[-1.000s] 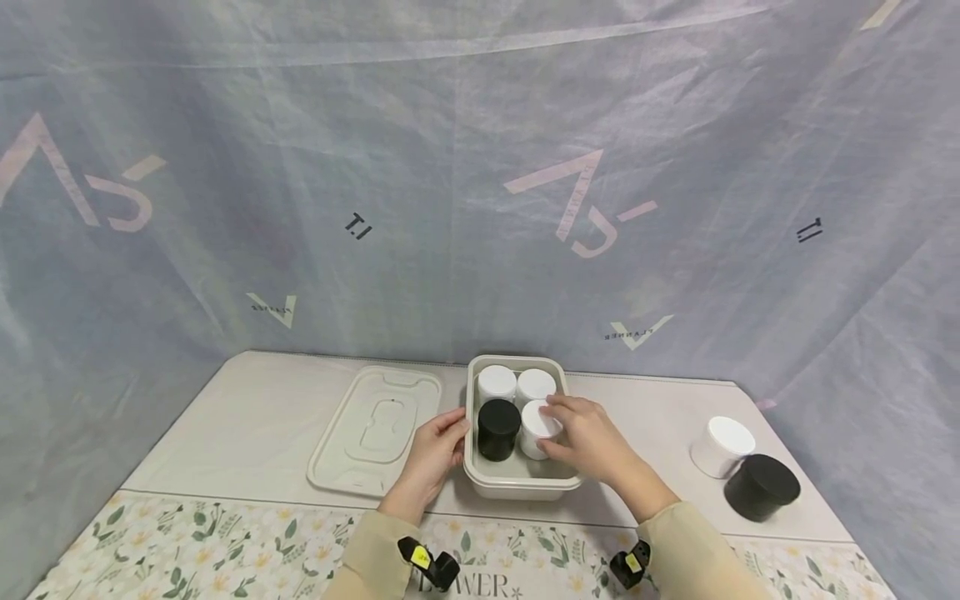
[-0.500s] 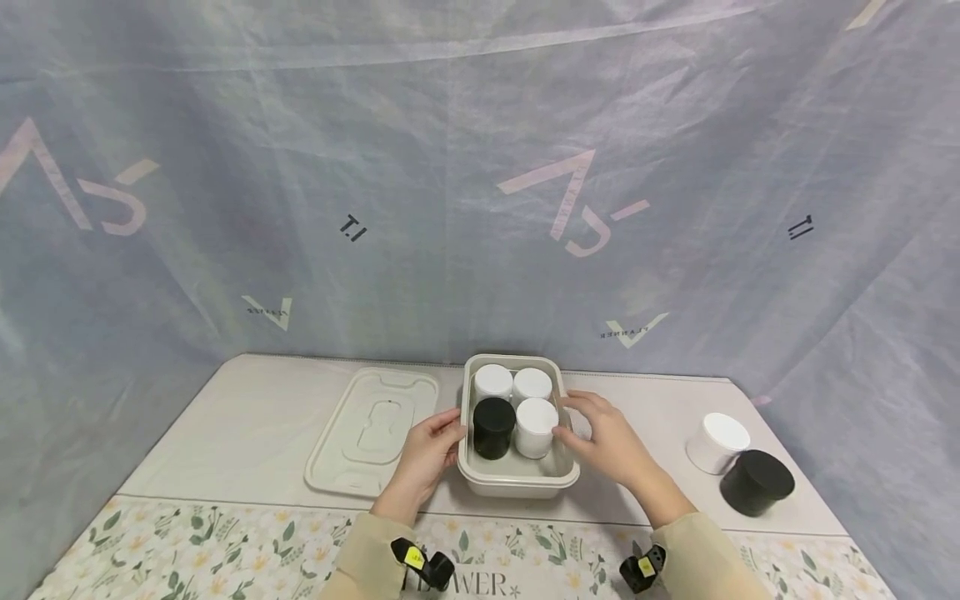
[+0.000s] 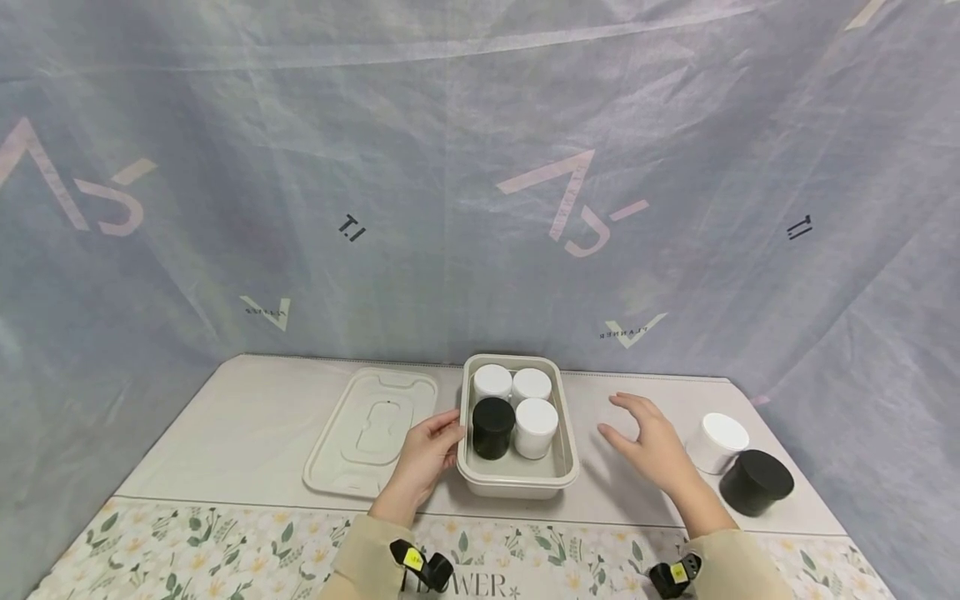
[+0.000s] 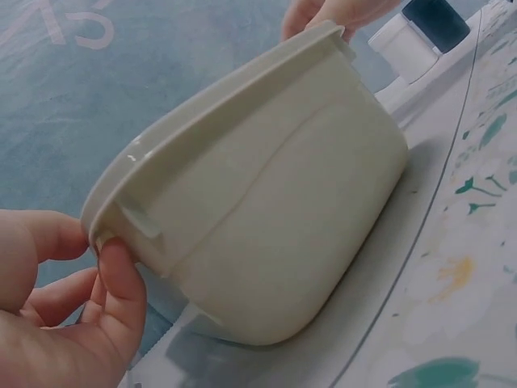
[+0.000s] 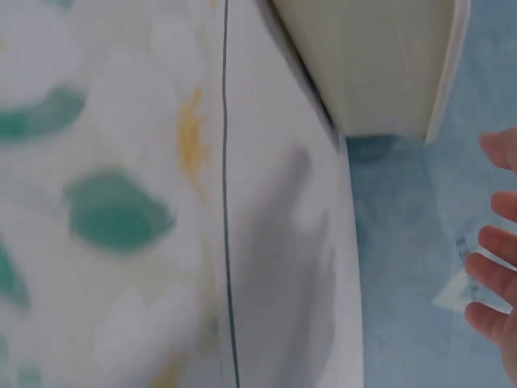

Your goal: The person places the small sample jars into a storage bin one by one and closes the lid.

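A cream plastic storage bin [image 3: 517,482] stands in the middle of the table in the head view. Inside it are three white jars, one of them the front white jar [image 3: 536,427], and a black jar [image 3: 492,428] at front left. My left hand [image 3: 423,454] is at the bin's left side. In the left wrist view its thumb and fingers [image 4: 121,295] pinch the bin's rim. Between the bin and the jars at the right, my right hand [image 3: 652,446] is in the air with spread fingers, holding nothing.
Left of the bin lies its cream lid [image 3: 375,429], flat on the table. At the right a white jar [image 3: 716,443] stands next to a black jar [image 3: 757,483]. A grey fabric curtain [image 3: 450,183] hangs behind the table; a floral cloth [image 3: 225,546] covers the front.
My right hand has let go of the front white jar, which now stands in the bin, and has moved right, away from the bin. My left hand has stayed at the rim.
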Demonstrator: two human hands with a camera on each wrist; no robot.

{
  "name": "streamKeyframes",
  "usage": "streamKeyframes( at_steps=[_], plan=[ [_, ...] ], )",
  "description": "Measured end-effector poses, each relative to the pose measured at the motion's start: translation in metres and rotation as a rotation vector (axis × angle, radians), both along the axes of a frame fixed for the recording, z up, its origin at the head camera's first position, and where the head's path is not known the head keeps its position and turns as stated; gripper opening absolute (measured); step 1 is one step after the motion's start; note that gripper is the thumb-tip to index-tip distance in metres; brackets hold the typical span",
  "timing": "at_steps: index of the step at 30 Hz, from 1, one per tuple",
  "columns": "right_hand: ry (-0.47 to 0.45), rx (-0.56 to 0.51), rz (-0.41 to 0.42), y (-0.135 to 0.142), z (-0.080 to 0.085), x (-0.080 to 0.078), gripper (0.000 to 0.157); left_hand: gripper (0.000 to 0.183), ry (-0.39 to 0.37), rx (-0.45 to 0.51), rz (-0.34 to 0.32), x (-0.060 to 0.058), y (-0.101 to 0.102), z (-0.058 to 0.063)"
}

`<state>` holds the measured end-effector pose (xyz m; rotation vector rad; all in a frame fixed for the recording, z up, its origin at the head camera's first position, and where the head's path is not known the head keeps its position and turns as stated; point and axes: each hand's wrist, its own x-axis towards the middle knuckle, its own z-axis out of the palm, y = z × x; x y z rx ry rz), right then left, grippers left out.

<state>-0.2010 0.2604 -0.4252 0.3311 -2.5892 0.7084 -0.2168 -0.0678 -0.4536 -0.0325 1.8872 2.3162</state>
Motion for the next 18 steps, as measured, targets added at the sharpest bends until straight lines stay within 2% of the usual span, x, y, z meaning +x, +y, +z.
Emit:
streamKeyframes(
  at_steps=[18],
  plan=[
    [-0.062,0.043,-0.158,0.064,0.009,0.021,0.058,0.047,0.012,0.006,0.004,0.002,0.000,0.001]
  ],
)
